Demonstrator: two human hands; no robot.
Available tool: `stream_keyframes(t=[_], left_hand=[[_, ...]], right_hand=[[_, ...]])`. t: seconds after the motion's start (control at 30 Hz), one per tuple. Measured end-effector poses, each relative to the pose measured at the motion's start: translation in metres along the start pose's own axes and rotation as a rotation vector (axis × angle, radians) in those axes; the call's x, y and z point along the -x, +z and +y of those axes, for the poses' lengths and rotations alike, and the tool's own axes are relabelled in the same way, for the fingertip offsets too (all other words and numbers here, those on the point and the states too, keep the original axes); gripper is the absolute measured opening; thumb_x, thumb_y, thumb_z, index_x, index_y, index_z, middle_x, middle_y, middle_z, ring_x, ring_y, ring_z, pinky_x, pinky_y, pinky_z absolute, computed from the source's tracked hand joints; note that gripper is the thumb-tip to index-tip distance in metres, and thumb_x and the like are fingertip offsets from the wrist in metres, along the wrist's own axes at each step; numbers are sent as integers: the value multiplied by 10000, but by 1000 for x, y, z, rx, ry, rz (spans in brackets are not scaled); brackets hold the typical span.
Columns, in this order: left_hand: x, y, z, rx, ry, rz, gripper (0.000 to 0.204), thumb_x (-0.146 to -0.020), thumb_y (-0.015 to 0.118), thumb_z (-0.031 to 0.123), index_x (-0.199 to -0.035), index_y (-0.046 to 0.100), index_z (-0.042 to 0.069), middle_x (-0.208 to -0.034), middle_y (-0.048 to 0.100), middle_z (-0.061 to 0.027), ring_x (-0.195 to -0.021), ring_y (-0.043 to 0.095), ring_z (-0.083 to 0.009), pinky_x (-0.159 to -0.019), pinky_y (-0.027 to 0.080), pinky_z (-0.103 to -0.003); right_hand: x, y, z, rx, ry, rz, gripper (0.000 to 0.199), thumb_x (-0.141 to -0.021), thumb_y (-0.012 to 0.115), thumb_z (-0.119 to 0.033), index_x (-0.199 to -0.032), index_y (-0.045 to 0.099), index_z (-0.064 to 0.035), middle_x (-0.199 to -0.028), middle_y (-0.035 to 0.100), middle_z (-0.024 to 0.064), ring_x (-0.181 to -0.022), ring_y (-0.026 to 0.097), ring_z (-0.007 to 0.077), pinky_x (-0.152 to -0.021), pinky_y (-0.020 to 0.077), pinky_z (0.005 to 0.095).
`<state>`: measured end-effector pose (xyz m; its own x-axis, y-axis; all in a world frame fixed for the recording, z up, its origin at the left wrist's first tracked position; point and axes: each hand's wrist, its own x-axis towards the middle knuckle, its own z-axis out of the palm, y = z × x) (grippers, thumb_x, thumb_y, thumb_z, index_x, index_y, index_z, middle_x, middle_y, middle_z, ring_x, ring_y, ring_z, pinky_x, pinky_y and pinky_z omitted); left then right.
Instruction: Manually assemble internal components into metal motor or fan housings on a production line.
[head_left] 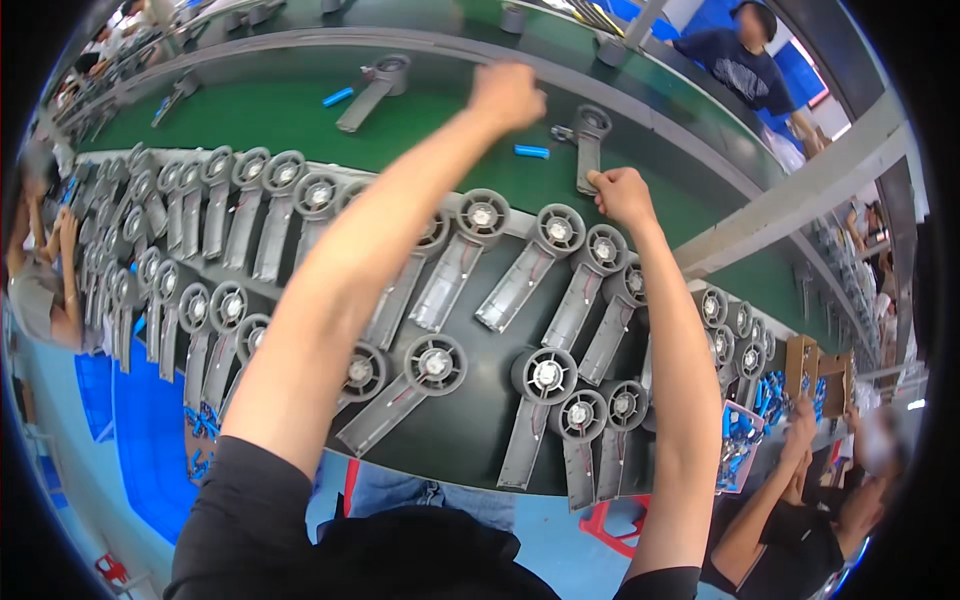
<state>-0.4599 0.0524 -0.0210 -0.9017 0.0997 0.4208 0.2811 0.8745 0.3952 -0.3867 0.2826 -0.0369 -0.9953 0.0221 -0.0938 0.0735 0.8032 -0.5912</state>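
Observation:
Both my arms reach forward over a dark worktable to the green conveyor belt [300, 115]. My right hand [620, 193] grips the lower end of a grey plastic fan housing with a long handle [588, 140] that lies on the belt. My left hand [507, 93] is closed into a fist above the belt's far rail, just left of that housing; whether it holds anything is hidden. A small blue cylinder [532, 152] lies on the belt between my hands.
Several grey fan housings [530, 270] lie in rows on the dark worktable [470, 440]. Another housing [372, 88] and a blue cylinder [338, 97] sit further left on the belt. Other people work at the left, top right and lower right [800, 500].

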Motion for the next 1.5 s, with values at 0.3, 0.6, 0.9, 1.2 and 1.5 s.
stream_keyframes(t=[0.3,0.6,0.9,1.2,1.5], left_hand=[[-1,-50,-40,49,56,10,583,-768,725,368,-1230,629,26,-1167,672,-221,-1102,642,-371,-936,510,-449],[211,-212,78,276,164,-48,598,-754,785,197,-1305,601,54,-1248,644,-106,-1071,616,-204,-823,480,-325],[366,-173,136,244,92,-48,649,-714,817,73,-1311,575,-6,-1172,620,-153,-989,624,-283,-756,492,-336],[376,-134,136,243,53,-56,653,-792,782,110,-1382,521,17,-1268,574,-204,-1161,567,-374,-988,451,-426],[357,-163,147,347,122,155,339,-815,738,40,-1145,673,0,-1137,643,-158,-1036,615,-334,-905,486,-401]], right_hand=[[146,-84,-54,299,-97,107,476,-918,623,-428,-1014,730,27,-908,707,264,-915,678,420,-863,514,458],[362,-211,131,251,323,458,314,-936,661,-247,-1004,695,57,-778,650,52,-736,584,122,-697,473,281],[375,-209,221,69,201,387,420,-865,753,-192,-1209,647,23,-953,683,65,-897,622,133,-802,501,289],[384,-208,162,-492,-186,813,382,-948,664,-105,-1296,575,25,-1171,639,64,-1073,606,143,-952,473,267],[362,-162,92,-1398,-426,240,460,-1058,457,-317,-1368,478,21,-1230,621,176,-1066,631,228,-960,496,348]])
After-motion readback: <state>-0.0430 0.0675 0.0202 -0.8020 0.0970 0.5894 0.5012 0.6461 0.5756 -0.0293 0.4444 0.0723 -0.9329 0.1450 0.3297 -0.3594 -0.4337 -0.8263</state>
